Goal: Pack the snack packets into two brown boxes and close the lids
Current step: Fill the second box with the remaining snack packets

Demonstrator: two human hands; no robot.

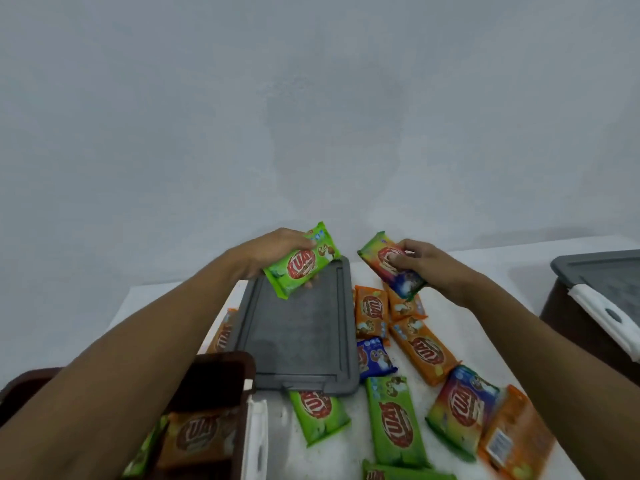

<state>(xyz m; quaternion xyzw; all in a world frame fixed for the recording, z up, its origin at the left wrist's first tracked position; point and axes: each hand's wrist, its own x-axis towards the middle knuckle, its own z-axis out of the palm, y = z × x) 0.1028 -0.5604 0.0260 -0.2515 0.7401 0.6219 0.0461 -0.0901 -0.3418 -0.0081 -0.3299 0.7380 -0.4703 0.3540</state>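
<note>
My left hand (273, 249) grips a green snack packet (300, 263) above the far end of a grey lid (298, 337) lying flat on the table. My right hand (424, 263) holds a rainbow-coloured packet (389, 268) by its middle, lifted over the orange packets (372, 308). An open brown box (211, 372) stands at the lower left under my left forearm, with an orange packet (197, 436) and a green one inside. A second brown box (571, 317) with its grey lid (602, 271) on it stands at the right edge.
Several loose packets lie on the white table (467, 268): a green one (394, 420), a rainbow one (462, 410), a blue one (374, 356), an orange one (427, 351). A white latch (258, 441) sits on the near box. A plain grey wall rises behind the table.
</note>
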